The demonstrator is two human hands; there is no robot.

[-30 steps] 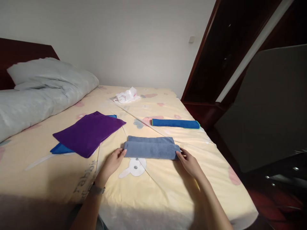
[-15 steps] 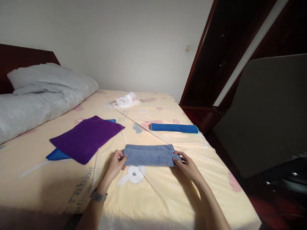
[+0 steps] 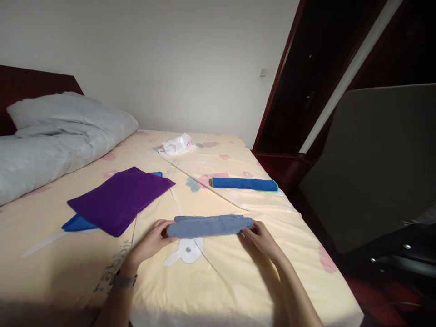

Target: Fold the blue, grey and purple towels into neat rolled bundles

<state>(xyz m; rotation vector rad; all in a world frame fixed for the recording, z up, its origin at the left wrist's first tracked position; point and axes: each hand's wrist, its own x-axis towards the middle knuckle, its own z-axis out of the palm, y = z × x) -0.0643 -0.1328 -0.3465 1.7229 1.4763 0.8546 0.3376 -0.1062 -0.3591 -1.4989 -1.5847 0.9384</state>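
A grey-blue towel lies folded into a narrow strip on the yellow bed sheet, right in front of me. My left hand grips its left end with fingers curled round it. The right end is pinched by my right hand. The strip sits over a white rabbit print on the sheet.
A purple cloth lies on a blue one to the left. A rolled blue towel lies further back on the right. A white plastic bag sits far back. Grey pillows lie at left; dark wardrobe at right.
The grey-blue towel has been folded over towards me into a narrower strip, and both hands have closed on its ends. The view has shifted slightly.
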